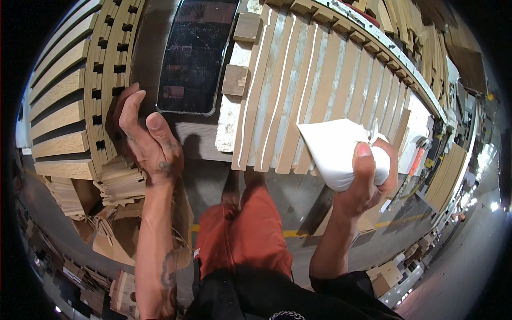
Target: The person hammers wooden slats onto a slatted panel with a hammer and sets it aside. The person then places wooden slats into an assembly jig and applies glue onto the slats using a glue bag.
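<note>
My right hand [369, 181] is wrapped around a white piping bag [335, 145], its neck twisted up by the thumb. The bag's pointed tip rests at the lower end of a white bead on one of the wooden strips [335, 69]. These light brown strips lie side by side in a row. Beads of white paste, glue by its look, run along the strips at the left of the row; those farther right look bare. With fingers apart and holding nothing, my left hand [152, 141] hovers beside a stack of slotted wooden slats [64, 106].
A phone with a cracked dark screen [194, 58] lies between the stack and the strips. Two small wood blocks [236, 80] sit on the white-stained edge by the strips. Cardboard boxes [114, 240] stand below left. Tools with an orange-red handle [418, 160] lie at the right.
</note>
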`<state>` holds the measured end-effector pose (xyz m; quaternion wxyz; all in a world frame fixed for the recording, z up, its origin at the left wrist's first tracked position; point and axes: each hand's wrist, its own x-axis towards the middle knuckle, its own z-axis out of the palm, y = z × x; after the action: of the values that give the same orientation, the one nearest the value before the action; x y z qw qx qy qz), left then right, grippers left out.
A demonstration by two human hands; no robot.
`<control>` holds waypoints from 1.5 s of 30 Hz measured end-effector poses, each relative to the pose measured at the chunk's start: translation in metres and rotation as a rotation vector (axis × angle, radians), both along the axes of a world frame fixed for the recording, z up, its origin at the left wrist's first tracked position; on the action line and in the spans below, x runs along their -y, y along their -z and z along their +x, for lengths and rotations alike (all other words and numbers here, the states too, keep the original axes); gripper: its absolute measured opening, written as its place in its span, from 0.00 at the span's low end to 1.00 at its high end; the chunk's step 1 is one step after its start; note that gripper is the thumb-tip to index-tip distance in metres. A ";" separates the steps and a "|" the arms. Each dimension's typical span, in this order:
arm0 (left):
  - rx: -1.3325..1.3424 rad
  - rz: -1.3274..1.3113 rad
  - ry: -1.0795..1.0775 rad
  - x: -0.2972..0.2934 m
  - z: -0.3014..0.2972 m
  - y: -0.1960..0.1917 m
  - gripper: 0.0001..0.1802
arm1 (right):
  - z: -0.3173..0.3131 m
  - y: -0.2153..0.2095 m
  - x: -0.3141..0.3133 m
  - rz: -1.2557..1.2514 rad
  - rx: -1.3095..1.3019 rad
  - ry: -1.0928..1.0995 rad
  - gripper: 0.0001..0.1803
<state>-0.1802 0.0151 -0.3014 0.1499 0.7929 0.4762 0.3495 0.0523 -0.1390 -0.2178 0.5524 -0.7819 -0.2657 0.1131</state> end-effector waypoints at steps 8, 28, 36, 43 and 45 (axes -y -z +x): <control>0.063 0.049 0.000 0.001 0.002 0.004 0.24 | -0.014 -0.006 0.027 -0.011 -0.005 -0.086 0.10; 0.019 0.007 0.009 0.000 0.003 -0.001 0.24 | 0.028 0.014 -0.020 0.251 -0.215 0.265 0.16; -0.079 -0.024 0.031 0.000 0.009 -0.007 0.25 | 0.074 0.023 -0.093 0.399 -0.208 0.253 0.11; -0.074 -0.059 0.039 0.000 0.009 -0.007 0.25 | 0.077 0.029 -0.101 0.374 -0.161 0.239 0.06; -0.082 -0.066 0.038 -0.001 0.008 -0.009 0.26 | 0.076 0.028 -0.102 0.366 -0.158 0.240 0.06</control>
<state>-0.1718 0.0159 -0.2920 0.1630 0.8101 0.4778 0.2981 0.1284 -0.0373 -0.2459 0.7137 -0.6834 -0.1428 0.0575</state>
